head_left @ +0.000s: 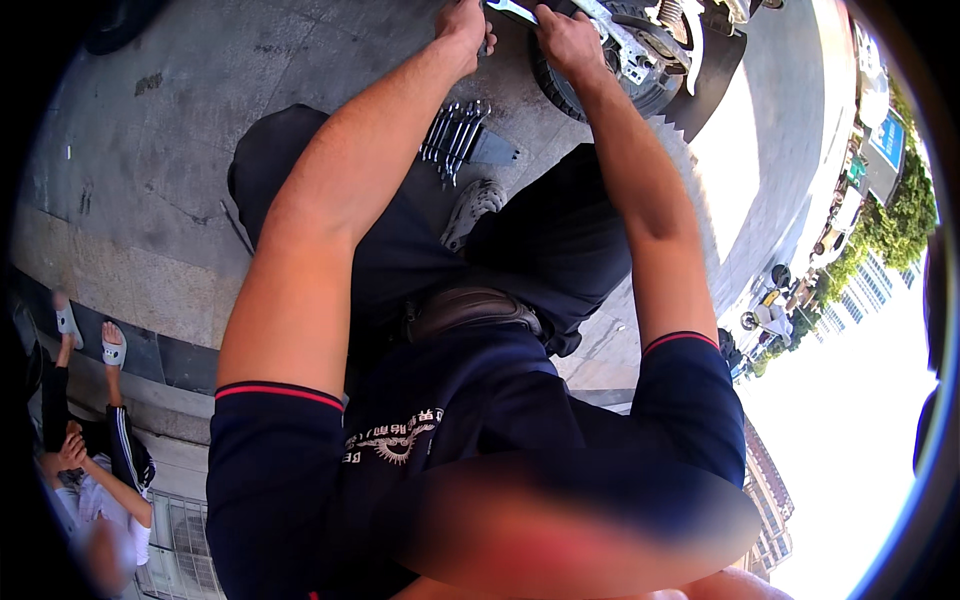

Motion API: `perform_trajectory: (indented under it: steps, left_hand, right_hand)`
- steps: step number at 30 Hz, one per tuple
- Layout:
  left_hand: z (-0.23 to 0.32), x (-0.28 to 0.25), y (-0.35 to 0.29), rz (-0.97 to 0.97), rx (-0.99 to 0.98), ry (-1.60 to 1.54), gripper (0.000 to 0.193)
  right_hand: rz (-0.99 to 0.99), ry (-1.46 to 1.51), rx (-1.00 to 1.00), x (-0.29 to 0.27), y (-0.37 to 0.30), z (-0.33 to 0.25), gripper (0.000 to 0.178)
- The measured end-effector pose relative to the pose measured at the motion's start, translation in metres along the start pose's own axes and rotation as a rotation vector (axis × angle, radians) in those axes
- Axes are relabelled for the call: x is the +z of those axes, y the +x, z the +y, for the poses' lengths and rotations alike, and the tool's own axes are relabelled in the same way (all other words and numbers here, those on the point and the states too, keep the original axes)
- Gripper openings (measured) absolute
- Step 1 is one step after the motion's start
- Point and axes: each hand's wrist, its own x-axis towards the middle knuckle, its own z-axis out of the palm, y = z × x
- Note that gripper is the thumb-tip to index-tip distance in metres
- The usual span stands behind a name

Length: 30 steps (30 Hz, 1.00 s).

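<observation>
My left hand (pixel 464 27) is at the top edge, its fingers curled around a dark thing that I cannot make out. To its right, my right hand (pixel 572 44) is closed at one end of a shiny wrench (pixel 514 10), beside a two-wheeler's wheel (pixel 548 84). The wrench spans most of the gap between my hands; its other end lies close to the left one. A silver metal arm (pixel 626 52) runs across the wheel, just right of my right hand. Below my hands, several wrenches (pixel 456 138) lie in a row on the ground with a grey holder (pixel 494 150).
My patterned shoe (pixel 470 212) stands just below the wrench row, between my dark-trousered legs. A coil spring (pixel 670 12) shows above the wheel. At the lower left sits a person in sandals (pixel 114 345). Parked scooters (pixel 768 318) line the far right. A dark tyre (pixel 122 28) lies at the upper left.
</observation>
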Motion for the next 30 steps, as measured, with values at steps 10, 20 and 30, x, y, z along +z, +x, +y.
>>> perform_trajectory:
  steps: [10, 20, 30]
  left_hand:
    - [-0.018, -0.012, 0.033, -0.121, 0.048, -0.178, 0.057]
    - [-0.027, -0.012, 0.050, -0.031, 0.260, -0.068, 0.051]
    - [-0.016, -0.023, 0.037, -0.106, 0.091, -0.126, 0.062]
  right_hand:
    - [0.114, 0.199, 0.377, -0.040, -0.020, -0.112, 0.034]
    - [0.070, 0.151, 0.634, -0.034, 0.015, -0.170, 0.029]
    - [0.077, 0.147, 0.255, -0.052, 0.021, -0.131, 0.031]
